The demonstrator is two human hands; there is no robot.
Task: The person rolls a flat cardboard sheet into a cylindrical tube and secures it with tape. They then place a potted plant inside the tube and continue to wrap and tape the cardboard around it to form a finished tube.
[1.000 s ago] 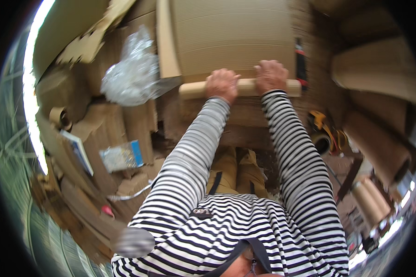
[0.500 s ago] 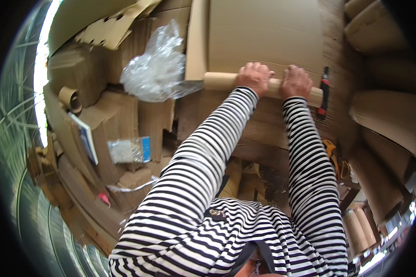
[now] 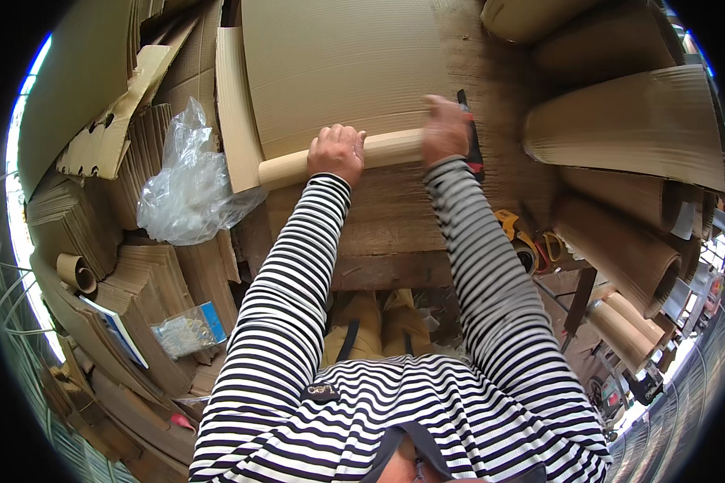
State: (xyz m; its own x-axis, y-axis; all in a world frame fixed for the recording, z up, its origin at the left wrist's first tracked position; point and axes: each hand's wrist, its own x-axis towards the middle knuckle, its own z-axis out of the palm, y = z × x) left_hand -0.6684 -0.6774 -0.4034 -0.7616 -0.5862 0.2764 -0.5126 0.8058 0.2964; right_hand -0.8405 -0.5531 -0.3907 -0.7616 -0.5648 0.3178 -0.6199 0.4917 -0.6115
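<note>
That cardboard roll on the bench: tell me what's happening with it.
A person in a striped top has both hands on a tight cardboard roll lying across a wooden workbench. The left hand and right hand press on top of it, at the near edge of a corrugated cardboard sheet spread beyond. A crumpled clear plastic bag lies to the left, and larger cardboard rolls are stacked on the right.

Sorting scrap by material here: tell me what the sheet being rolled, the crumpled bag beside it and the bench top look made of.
The sheet looks like single-face corrugated cardboard: matte brown with fine parallel ribs. The bag seems thin clear plastic film, glossy, wrinkled and see-through. The bench top appears to be bare, worn wood with visible grain, though dust leaves that open.
</note>
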